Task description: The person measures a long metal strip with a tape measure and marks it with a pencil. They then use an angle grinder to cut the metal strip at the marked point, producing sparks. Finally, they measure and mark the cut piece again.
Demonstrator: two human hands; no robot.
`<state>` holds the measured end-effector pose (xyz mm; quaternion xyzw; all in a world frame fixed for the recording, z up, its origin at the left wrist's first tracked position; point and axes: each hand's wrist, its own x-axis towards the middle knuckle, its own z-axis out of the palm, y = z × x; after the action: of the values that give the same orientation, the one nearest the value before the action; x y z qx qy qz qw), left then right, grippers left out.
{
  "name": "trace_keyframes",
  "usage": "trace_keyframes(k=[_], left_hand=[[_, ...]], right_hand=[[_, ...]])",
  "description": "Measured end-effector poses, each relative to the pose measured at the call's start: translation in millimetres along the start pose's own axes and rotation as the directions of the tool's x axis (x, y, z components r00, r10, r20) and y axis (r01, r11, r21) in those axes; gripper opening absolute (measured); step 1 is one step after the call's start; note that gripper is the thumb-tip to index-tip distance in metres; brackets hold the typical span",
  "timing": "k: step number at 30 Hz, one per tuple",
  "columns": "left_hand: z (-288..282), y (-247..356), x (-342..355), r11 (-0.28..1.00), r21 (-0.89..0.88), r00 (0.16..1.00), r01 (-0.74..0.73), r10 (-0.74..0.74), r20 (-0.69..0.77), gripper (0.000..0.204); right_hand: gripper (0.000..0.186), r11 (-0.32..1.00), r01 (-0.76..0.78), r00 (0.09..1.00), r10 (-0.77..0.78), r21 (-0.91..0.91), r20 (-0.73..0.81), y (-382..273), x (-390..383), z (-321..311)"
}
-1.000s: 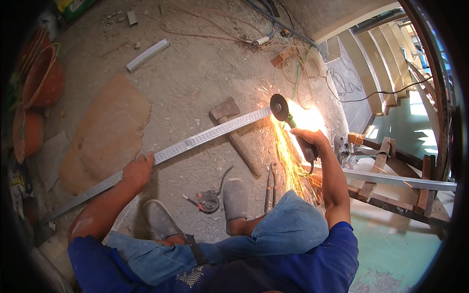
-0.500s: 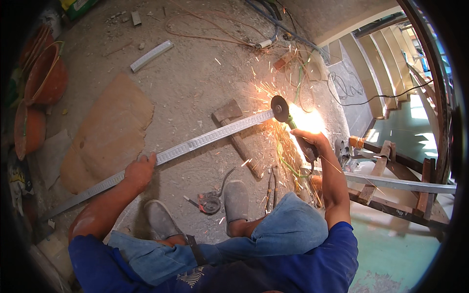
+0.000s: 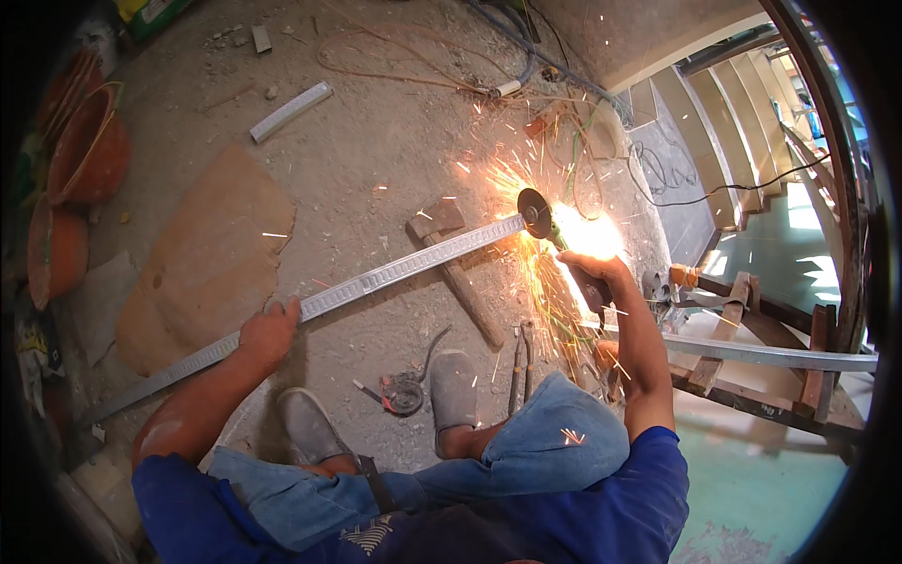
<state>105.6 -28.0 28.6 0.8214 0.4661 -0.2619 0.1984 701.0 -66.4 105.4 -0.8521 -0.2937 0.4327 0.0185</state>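
Observation:
My left hand is closed around a long, perforated silver metal channel, which slants across the floor from lower left to upper right. My right hand grips the dark body of an angle grinder. The grinder's round cutting disc is at the channel's far right end. Orange sparks spray around that end, and a bright glare hides part of the grinder and the cut. Under the channel lies a wooden-handled tool with a broad, hatchet-like metal head.
By my shoes lie a tape measure and long-handled pincers. A short channel offcut and brown sheet rest farther off. Orange buckets stand at left. Cables cross the far floor; a wooden frame is at right.
The disc and channel end have shifted very slightly left. The sparks have changed pattern and spread more widely. Both hands keep their grip in nearly the same places.

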Motion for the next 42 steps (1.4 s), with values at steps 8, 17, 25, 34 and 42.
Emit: trace_keyframes(k=[8, 17, 25, 34, 42], left_hand=[[2, -2, -2, 1.0, -0.011, 1.0, -0.016, 0.016, -0.008, 0.053], [-5, 1, -2, 1.0, 0.0, 1.0, -0.009, 0.009, -0.005, 0.052], [0, -12, 1, 1.0, 0.014, 0.997, 0.002, -0.001, -0.073, 0.019], [9, -19, 1, 0.999, -0.001, 0.989, 0.041, -0.04, -0.141, 0.016], [5, -15, -4, 1.0, 0.009, 0.995, 0.028, -0.027, -0.096, 0.015]], right_hand=[[0.056, 0.989, -0.125, 0.989, 0.118, -0.076, -0.088, -2, -14, 8], [0.061, 0.986, -0.037, 0.999, 0.037, -0.161, -0.002, -10, -5, 4], [0.043, 0.965, 0.261, 0.955, -0.254, 0.028, -0.154, -10, -23, -8], [0.049, 0.972, 0.231, 0.943, -0.233, -0.036, -0.236, -14, -36, -5], [0.06, 0.993, -0.069, 0.996, 0.064, -0.094, -0.058, -22, -33, 0]])
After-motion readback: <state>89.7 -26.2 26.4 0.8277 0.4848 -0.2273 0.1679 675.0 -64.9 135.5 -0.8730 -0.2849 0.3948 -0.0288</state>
